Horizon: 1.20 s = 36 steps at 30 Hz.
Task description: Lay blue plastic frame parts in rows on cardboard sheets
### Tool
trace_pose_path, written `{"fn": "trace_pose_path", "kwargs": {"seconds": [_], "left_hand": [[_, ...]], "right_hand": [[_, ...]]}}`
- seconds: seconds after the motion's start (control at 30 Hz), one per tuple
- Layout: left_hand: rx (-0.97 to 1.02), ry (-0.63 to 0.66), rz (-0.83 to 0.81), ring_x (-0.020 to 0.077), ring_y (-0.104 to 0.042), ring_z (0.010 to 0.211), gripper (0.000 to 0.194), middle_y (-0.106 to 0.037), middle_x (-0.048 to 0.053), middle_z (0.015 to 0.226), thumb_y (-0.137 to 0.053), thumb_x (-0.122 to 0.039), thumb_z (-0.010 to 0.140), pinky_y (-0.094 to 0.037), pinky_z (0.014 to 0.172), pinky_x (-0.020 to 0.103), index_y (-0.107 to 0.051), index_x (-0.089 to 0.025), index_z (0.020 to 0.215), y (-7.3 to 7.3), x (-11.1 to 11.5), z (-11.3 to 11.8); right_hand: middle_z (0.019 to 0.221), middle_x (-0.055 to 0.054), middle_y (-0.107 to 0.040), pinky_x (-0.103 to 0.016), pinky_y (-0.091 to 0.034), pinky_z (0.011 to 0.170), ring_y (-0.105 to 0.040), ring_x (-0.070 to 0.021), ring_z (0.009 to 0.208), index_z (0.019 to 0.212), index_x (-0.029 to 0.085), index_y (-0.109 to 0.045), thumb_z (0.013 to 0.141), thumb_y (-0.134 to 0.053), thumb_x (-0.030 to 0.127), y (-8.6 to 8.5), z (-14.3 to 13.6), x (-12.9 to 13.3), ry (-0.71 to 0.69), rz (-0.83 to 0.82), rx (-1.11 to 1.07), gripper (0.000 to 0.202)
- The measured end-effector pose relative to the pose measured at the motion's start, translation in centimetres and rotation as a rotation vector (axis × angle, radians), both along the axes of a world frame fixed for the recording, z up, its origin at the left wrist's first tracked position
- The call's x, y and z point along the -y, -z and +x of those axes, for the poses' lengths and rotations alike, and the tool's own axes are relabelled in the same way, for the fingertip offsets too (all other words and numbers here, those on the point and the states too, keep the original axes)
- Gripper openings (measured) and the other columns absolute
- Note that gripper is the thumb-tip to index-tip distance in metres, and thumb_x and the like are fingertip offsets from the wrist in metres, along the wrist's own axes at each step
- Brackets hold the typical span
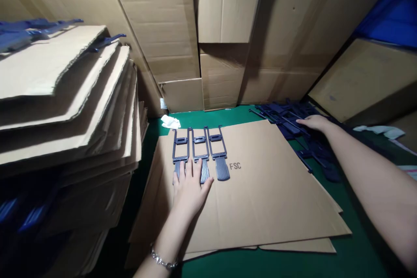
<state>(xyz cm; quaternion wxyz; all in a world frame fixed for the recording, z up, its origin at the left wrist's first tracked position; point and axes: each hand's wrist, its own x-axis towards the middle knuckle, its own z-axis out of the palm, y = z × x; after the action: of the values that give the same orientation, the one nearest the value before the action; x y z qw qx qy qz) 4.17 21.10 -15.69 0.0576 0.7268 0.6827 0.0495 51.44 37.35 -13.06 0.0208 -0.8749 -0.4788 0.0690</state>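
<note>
Brown cardboard sheets stand in a tall stack (35,74) at the left of the frame, with dark blue pieces (22,39) on top; blurred blue at the lower left cannot be identified.

Right of it, at centre, the left hand (190,189) lies palm down, fingers spread, grasping nothing. It rests over the ribbed ends of the left and middle of three frames (200,140), which lie side by side on a flat sheet (273,195). The third frame, beside the letters "FSC", is untouched; the thumb is near its ribbed end but apart.

Step in hand, as judged by this observer: setting frames in a row on the sheet, the left hand steadying those laid while the right reaches for stock.

At right of centre, a loose pile (288,115) of similar pieces lies on the green table (233,116). The right hand (314,124) is at the pile, fingertips drawn close together at a piece; whether they have closed on it cannot be told. In my judgement, the move calls for a secure pinch and a careful lift, since the pieces overlap and could snag.
</note>
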Motion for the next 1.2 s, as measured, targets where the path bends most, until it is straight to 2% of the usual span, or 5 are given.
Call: {"fn": "trace_pose_path", "kwargs": {"seconds": [0.23,0.43,0.63,1.03,1.2], "left_hand": [[-0.006,-0.004,-0.026,0.0311,-0.008,0.133,0.062,-0.015,0.006,0.146,-0.033,-0.055,0.084,-0.014,0.104,0.056,-0.023,-0.026,0.138,0.0,-0.1,0.0],[-0.008,-0.007,-0.027,0.0313,-0.009,0.133,0.062,-0.016,0.007,0.145,-0.033,-0.054,0.085,-0.015,0.104,0.055,-0.024,-0.025,0.138,-0.2,-0.1,0.0],[0.0,-0.007,-0.02,0.032,-0.01,0.133,0.062,-0.019,0.007,0.145,-0.034,-0.054,0.085,-0.015,0.104,0.054,-0.025,-0.024,0.138,-0.3,0.0,0.1],[-0.015,-0.009,-0.017,0.0312,-0.009,0.133,0.062,-0.017,0.006,0.145,-0.033,-0.054,0.085,-0.015,0.104,0.055,-0.023,-0.025,0.138,0.1,-0.2,0.1],[-0.015,-0.001,-0.031,0.0312,-0.008,0.133,0.063,-0.016,0.006,0.146,-0.033,-0.055,0.084,-0.015,0.104,0.055,-0.023,-0.025,0.138,0.0,-0.1,0.1]], "right_hand": [[0.123,-0.019,-0.047,-0.055,-0.028,0.092,-0.035,-0.0372,0.118,0.109,0.012,-0.061,0.076,-0.05,0.059,0.1,-2.0,-1.0,0.269,0.037,0.011,0.059],[0.119,-0.012,-0.051,-0.052,-0.022,0.099,-0.043,-0.0299,0.112,0.104,0.019,-0.064,0.077,-0.055,0.028,-0.3,-4.0,-0.5,0.051,0.158,0.072,0.03],[0.101,-0.021,-0.057,-0.036,-0.045,0.078,-0.055,-0.0299,0.096,0.097,0.006,-0.065,0.071,-0.057,0.019,-1.1,-5.9,-0.9,0.028,0.126,0.046,0.03],[0.122,-0.029,-0.04,-0.045,-0.034,0.093,-0.036,-0.0363,0.117,0.117,-0.001,-0.052,0.075,-0.057,0.036,0.2,-5.4,-2.2,0.297,0.208,-0.053,0.056],[0.107,-0.031,-0.05,-0.042,-0.039,0.08,-0.048,-0.0353,0.103,0.113,-0.003,-0.053,0.074,-0.055,0.022,-0.5,-4.6,-2.5,0.303,0.204,-0.108,0.047]]}}
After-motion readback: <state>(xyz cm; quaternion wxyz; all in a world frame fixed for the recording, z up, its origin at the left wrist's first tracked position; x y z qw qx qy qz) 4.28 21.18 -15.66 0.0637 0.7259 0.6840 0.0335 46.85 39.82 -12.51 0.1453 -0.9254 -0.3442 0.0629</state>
